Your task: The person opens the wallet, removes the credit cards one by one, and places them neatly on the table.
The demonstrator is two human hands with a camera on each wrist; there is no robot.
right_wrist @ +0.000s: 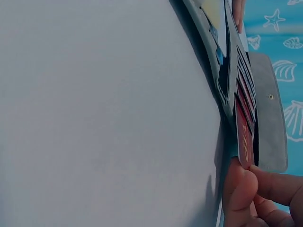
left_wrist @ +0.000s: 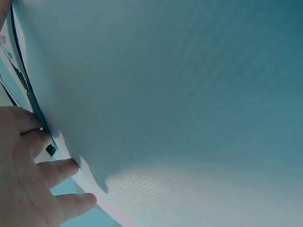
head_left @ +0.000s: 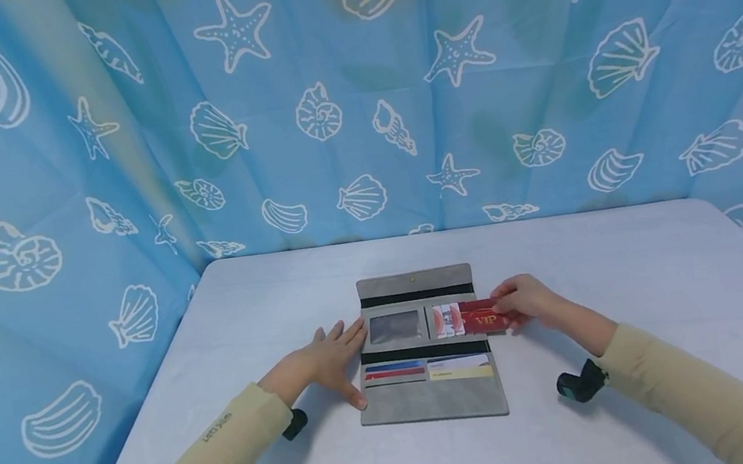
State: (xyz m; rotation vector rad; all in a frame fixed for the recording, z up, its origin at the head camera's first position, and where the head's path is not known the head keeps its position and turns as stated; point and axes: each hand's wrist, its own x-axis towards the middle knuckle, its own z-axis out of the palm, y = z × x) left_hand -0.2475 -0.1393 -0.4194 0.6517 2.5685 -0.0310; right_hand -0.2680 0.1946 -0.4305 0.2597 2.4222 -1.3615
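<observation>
Grey wallet (head_left: 431,404), one, lying unfolded on the white table (head_left: 269,318). Red card (head_left: 486,320), one, marked VIP, jutting past the right edge of the wallet's middle panel. Left hand (head_left: 333,363), fingers spread, touching the wallet's left edge; I count it as the brace. Right hand (head_left: 529,299), thumb and finger pinching the card's outer end. Handling note: I judge it best to keep the card level and straight, so its corners do not snag.

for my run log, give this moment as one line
left hand: touching left edge of grey wallet | right hand: pinching red VIP card | wallet: open on white table
</observation>
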